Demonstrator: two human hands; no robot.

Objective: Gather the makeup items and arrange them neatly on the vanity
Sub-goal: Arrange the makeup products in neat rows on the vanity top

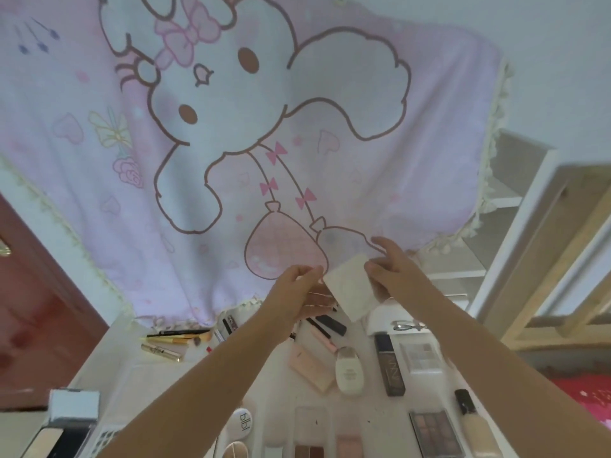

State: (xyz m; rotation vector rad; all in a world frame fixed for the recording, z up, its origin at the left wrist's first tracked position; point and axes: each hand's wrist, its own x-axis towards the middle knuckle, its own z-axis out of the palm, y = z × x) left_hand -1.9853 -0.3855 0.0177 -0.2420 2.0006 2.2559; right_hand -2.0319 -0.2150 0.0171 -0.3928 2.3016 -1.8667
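Nearest lay an eyeshadow palette (436, 433) on the vanity (158, 368). Above it, the right hand (393, 269) pinched a white pad (352, 287); the left hand (297, 285) pinched its corner. If dropped, the pad could scatter the brushes (178, 337).

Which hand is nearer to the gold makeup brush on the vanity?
Left. The left hand is raised above and to the right of the gold makeup brush; the right hand, holding a white pad, is farther right.
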